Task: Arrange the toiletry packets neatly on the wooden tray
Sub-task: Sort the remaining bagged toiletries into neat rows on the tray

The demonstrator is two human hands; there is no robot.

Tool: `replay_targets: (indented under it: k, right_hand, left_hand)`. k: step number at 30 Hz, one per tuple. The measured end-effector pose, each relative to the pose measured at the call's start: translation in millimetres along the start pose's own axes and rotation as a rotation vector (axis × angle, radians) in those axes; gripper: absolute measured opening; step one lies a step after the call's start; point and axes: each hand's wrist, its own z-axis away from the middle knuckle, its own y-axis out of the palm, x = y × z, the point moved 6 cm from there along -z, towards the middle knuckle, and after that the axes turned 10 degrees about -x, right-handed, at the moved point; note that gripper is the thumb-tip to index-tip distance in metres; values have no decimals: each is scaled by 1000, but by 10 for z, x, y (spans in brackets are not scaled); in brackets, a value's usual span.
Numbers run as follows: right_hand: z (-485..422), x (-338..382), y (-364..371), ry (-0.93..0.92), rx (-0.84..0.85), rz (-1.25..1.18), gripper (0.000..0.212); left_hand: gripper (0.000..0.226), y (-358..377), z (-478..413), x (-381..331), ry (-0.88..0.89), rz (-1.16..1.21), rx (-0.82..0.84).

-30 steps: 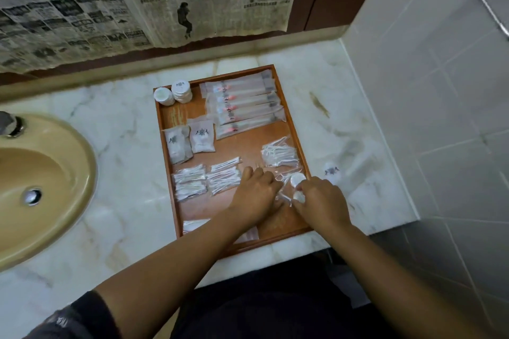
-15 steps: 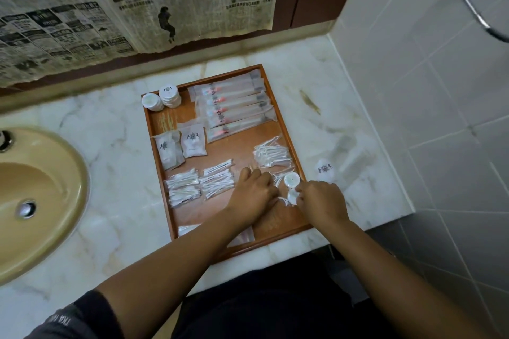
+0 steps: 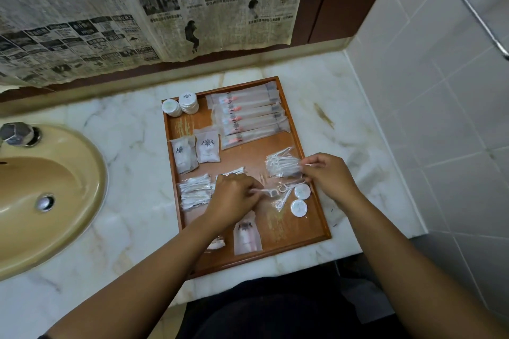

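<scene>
The wooden tray (image 3: 321, 231) lies on the marble counter. Long toothbrush packets (image 3: 248, 113) fill its far right part, with round white discs (image 3: 183, 104) stacked at the far left. Two square sachets (image 3: 195, 150) lie mid-left above cotton-swab packets (image 3: 194, 191). My left hand (image 3: 234, 198) pinches a packeted floss pick (image 3: 268, 192). My right hand (image 3: 327, 175) pinches the right edge of the floss-pick pile (image 3: 282, 164). Two loose discs (image 3: 301, 198) sit below that hand. A flat packet (image 3: 246, 235) lies near the front rim.
A beige sink (image 3: 49, 192) with a metal tap (image 3: 16, 133) takes up the counter's left. Newspaper (image 3: 137, 8) hangs on the back wall. A tiled wall (image 3: 440, 118) with a metal rail (image 3: 479, 11) closes the right side. Bare marble (image 3: 338, 118) lies between tray and wall.
My right hand let go of the small discs, which now lie on the tray, and moved up to the floss-pick pile. My left hand took hold of a floss pick.
</scene>
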Motion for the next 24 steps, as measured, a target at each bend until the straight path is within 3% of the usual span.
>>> replay_targets:
  k: [6, 13, 17, 21, 24]
  right_hand:
    - [-383, 280, 187, -105, 13, 46, 8]
    - [-671, 420, 489, -326, 58, 517, 7]
    - [-644, 495, 578, -548, 22, 769, 14]
    - [-568, 502, 580, -682, 59, 809, 19]
    - [-398, 469, 449, -750, 34, 689, 21]
  left_hand:
    - [11, -222, -78, 72, -187, 92, -132]
    - [13, -365, -120, 132, -215, 81, -177]
    - [13, -368, -143, 147, -252, 108, -173]
    - [12, -352, -172, 94, -282, 137, -165]
    - [7, -321, -176, 61, -308, 170, -162]
